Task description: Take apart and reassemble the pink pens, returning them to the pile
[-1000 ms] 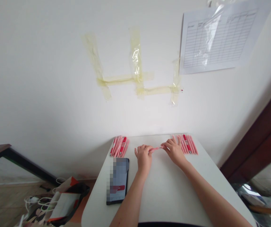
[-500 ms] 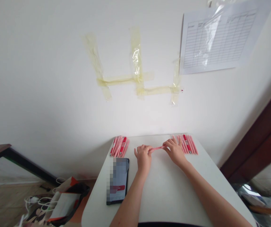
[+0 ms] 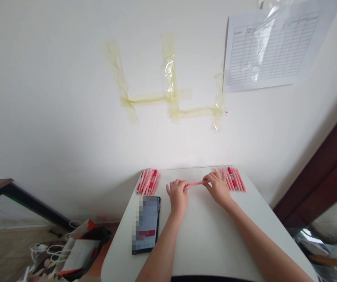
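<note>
Both my hands hold one pink pen [image 3: 195,183] level over the far part of the white table [image 3: 209,235]. My left hand [image 3: 177,194] is closed around its left end. My right hand [image 3: 217,186] pinches its right end with the other fingers loosely curled. A row of several pink and red pens [image 3: 148,182] lies to the left of my left hand. Another row of pink and red pens [image 3: 234,179] lies just right of my right hand.
A dark phone [image 3: 146,225] lies on the table near my left forearm. The table stands against a white wall with yellowed tape strips [image 3: 170,86] and a printed chart [image 3: 274,47]. Bags and cables [image 3: 74,250] sit on the floor at left. A brown door frame [image 3: 327,172] is at right.
</note>
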`<state>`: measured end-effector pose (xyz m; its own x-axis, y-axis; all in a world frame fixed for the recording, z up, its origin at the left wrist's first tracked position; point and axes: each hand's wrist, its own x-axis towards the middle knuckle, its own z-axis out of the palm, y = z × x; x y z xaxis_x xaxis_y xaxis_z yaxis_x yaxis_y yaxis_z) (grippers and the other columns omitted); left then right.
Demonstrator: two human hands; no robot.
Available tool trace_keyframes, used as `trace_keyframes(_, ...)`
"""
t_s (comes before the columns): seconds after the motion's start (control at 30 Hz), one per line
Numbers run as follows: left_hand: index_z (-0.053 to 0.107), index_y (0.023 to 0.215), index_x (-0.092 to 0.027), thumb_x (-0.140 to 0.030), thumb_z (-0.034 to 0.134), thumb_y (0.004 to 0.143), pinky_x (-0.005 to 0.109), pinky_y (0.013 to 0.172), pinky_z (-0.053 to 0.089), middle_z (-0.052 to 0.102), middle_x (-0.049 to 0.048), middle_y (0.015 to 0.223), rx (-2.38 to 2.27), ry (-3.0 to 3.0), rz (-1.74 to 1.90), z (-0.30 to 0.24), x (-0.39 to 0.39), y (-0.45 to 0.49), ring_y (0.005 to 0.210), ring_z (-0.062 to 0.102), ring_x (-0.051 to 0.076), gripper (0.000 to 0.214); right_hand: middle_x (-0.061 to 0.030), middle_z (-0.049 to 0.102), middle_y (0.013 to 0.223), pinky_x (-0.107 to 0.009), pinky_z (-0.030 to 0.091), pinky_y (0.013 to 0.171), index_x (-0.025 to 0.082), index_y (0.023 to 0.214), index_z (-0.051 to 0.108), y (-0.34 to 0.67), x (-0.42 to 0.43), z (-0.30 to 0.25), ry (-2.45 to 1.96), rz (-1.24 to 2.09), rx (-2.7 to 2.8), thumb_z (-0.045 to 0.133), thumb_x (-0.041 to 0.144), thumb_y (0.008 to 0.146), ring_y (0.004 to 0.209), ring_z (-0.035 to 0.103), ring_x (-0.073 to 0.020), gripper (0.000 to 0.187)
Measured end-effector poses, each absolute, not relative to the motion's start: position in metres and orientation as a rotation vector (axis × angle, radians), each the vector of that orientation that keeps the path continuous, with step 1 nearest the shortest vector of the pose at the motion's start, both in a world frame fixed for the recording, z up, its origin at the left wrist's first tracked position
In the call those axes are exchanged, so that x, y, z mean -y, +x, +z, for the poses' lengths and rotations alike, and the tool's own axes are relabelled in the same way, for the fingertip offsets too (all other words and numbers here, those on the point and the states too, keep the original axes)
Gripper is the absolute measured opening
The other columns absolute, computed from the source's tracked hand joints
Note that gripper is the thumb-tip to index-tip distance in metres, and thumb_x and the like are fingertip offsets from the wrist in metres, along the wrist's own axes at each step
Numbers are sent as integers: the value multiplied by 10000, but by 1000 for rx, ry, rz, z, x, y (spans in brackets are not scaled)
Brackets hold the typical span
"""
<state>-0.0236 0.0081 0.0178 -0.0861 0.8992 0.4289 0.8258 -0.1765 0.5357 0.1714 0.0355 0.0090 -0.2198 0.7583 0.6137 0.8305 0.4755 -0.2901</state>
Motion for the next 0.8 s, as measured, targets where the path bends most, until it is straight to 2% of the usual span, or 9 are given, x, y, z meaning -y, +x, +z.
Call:
trace_keyframes(0.17,730,946,-296,-210,579,917,592,1153,247,702,30,1024,-1951,2073,1102,18,-7,-23,1086,561,240,176,-45,712,920,-671,176,1169,248,897,632,172,-36,8,-1329,-145,2016,481,419,1020,1003,611,-251,260)
trace_keyframes(0.37,722,978,-288,-193,552,918,614,1153,234,700,38,1043,-1994,2016,1087,20,-6,-23,1094,547,248,203,-79,721,1078,-683,186,1168,256,1173,609,172,-37,4,-1306,-146,1972,485,421,1012,1088,616,-267,262)
trace_keyframes(0.53,723,973,-294,-191,557,915,612,1144,250,694,39,1033,-2014,2002,1090,21,-7,-24,1086,553,250,203,-56,716,1035,-673,171,1180,272,1060,647,173,-36,7,-1303,-154,2000,482,396,1021,1076,605,-259,210)
trace_keyframes(0.8,729,964,-293,-216,593,912,589,1132,278,708,30,1033,-2005,2009,1101,22,-6,-23,1093,569,247,164,-47,694,950,-679,197,1164,255,921,663,173,-35,9,-1325,-142,2002,435,465,1036,1041,596,-260,331)
